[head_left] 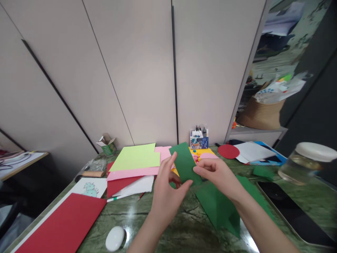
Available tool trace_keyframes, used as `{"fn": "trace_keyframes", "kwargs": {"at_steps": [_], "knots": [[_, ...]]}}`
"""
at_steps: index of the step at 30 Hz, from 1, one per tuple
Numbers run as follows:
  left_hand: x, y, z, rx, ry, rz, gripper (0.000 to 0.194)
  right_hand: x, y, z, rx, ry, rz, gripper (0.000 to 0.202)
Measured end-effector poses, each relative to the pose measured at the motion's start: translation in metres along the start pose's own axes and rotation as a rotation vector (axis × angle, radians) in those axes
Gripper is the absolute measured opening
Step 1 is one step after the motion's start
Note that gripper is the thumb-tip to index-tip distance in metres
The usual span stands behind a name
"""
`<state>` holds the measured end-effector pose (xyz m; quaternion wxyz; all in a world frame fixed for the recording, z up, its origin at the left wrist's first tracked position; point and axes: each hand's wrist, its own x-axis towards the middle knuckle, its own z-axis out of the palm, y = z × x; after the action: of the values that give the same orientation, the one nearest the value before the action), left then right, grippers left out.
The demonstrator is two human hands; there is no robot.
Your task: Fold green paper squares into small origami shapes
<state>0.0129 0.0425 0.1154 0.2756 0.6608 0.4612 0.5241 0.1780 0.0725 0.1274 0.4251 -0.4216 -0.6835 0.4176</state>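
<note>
Green paper rectangle [183,162] is up off the desk [139,214], in front of the torso, between both hands. Left hand [168,189] cups its left edge, index along the side, thumb low near the bottom edge; probably the steadying grip. Right hand [214,172] pinches the right edge, thumb to index, likely for fine control. Larger green sheets [210,202] lie under the right forearm, within easy reach, I'd guess on purpose. Lime sheet [135,158] tops the far-left stack; red sheet [63,221] near left. Desk is glossy green marbled, throws glare. Phone [292,211] and lidded jar [295,172] at right. Pale panels [216,70] behind, shelf [256,131] with hat [263,114] far right.
</note>
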Motion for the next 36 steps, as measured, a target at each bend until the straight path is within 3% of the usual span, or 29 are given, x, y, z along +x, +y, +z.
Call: {"fn": "trace_keyframes", "kwargs": {"at_steps": [28, 36], "knots": [[0.0028, -0.0011, -0.0007, -0.045, 0.036, -0.004, 0.072, -0.0014, -0.0047, 0.0005, -0.032, 0.040, -0.020, 0.028], [0.0031, -0.0056, -0.0017, -0.143, 0.069, 0.048, 0.046, -0.0011, -0.0002, -0.0005, -0.008, 0.020, -0.025, 0.028]]}}
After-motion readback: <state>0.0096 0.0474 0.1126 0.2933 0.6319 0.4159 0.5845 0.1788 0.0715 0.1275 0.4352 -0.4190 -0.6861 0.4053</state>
